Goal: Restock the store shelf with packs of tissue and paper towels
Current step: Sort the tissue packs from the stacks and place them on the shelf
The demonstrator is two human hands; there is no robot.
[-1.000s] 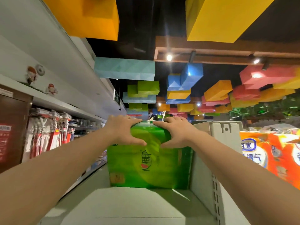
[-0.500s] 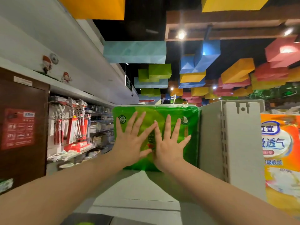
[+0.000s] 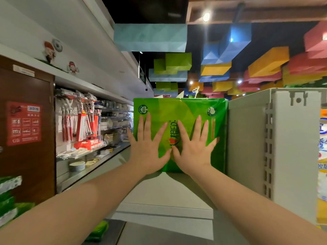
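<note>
Green tissue pack [image 3: 185,110]: large rectangular block in glossy bright-green film, lighter green leaf-like shading across the face, a round white-and-green emblem in each upper corner, white lettering with a small red heart running sideways down the middle, a thin gold strip near its right edge. Stands upright on the grey top shelf [image 3: 164,200], its right side against the grey upright divider panel [image 3: 247,138].

Left of the pack, across the aisle: brown door [image 3: 26,165] bearing a red notice [image 3: 23,123]; beside it, racks of hanging kitchen tools [image 3: 79,121] in red-and-white packaging, with stacked dishes [image 3: 77,165] on the ledge below. Low at the left edge, more green packs [image 3: 8,197], partly out of view.

Left hand [image 3: 146,147]: grip spread, fingers straight and fanned, palm flat against the left half of the pack's front face.

Right hand [image 3: 192,149]: grip spread likewise, palm flat against the right half; the two thumbs nearly meet at the pack's centre.

Right of the divider: orange and white paper packs [image 3: 322,156], cut off by the frame edge.

Above the pack: coloured blocks [image 3: 215,50] hanging from a dark ceiling.
</note>
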